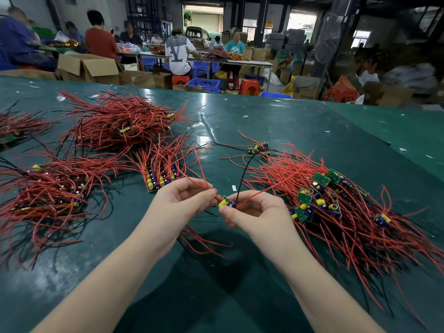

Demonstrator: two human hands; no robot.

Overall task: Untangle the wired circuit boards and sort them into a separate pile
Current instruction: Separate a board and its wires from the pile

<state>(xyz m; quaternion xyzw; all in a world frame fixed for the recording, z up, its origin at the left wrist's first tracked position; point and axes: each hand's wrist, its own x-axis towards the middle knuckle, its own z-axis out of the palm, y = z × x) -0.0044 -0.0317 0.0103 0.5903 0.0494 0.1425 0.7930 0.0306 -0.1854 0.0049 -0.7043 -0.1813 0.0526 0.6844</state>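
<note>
Both hands meet above the green bench [288, 121]. The left hand [182, 200] pinches red wires [203, 174] at their base, and the right hand [254, 210] pinches a small board [226, 203] between thumb and fingers; a black wire [242, 179] rises from it. A tangled heap [336, 212] of boards lies just right of the hands. A neat row [159, 175] and 3 sorted piles [115, 123] lie left.
</note>
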